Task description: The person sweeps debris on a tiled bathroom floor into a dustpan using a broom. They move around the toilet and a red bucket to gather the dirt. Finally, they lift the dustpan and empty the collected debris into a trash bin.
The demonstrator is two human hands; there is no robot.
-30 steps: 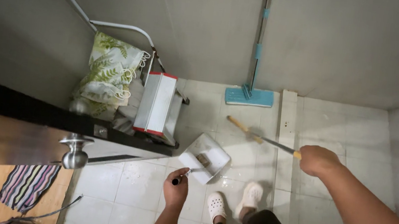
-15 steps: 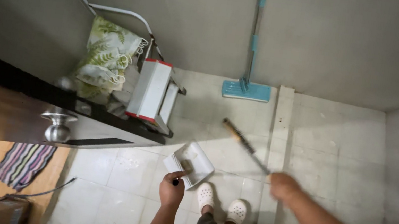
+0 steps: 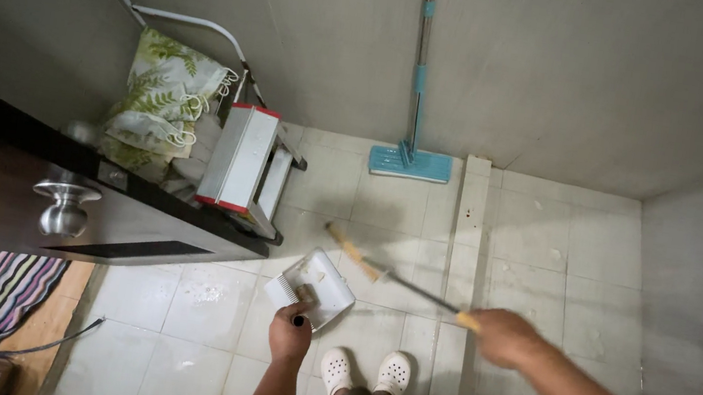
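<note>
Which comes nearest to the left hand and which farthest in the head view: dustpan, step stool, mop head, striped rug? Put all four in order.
From the left hand:
1. Dustpan: held in that hand, just ahead of it.
2. Step stool: ahead and to the left, by the door.
3. Mop head and striped rug: too close to call; the mop head lies at the far wall, the rug far left.

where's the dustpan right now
In the head view the white dustpan sits low on the tiled floor, held by the left hand, just above the white clogs.

Pale tiled floor (image 3: 538,242), grey walls (image 3: 571,72), open door (image 3: 47,210).
</note>
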